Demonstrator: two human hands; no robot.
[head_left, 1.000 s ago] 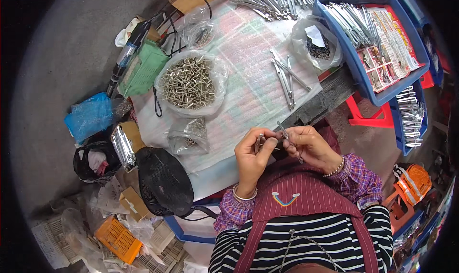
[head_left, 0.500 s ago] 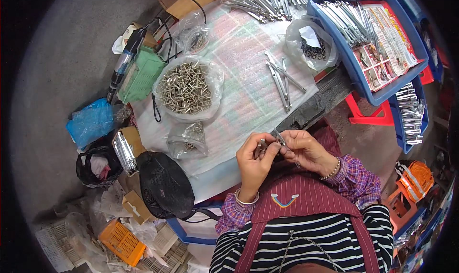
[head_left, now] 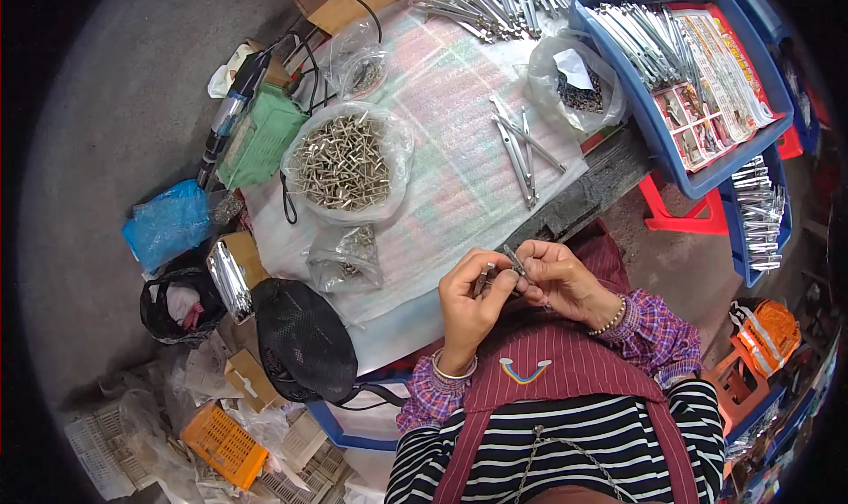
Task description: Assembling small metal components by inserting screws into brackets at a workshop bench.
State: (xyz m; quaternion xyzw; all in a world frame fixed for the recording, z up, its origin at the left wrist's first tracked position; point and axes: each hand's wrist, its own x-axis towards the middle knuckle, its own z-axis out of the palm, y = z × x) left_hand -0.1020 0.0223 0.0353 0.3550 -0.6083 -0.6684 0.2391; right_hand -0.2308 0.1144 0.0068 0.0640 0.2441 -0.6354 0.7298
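A small metal part, slim and rod-like, is held at the near edge of the work table, just above the lap. Against the views of a second and half a second ago, the part is seen to have stayed pinched between both hands, and the hands have kept their place by the table edge; only the finger positions have altered slightly. From this it is judged that the fitting work on the same piece is in progress and that no new piece has been picked up.

The left hand is closed around the lower end of the part, thumb and forefinger raised, wrist bent upward. The right hand is narrowed to a pinch on the upper end, fingers curled inward, forearm entering from the right. Whether a second small piece is held in the fingers cannot be told.

Beyond the part, further onto the table, a few long metal strips are laid loose. To the left of these a bag of metal fasteners stands open, with a smaller bag nearer the table edge. At the far right of the table a blue tray of strips is set.
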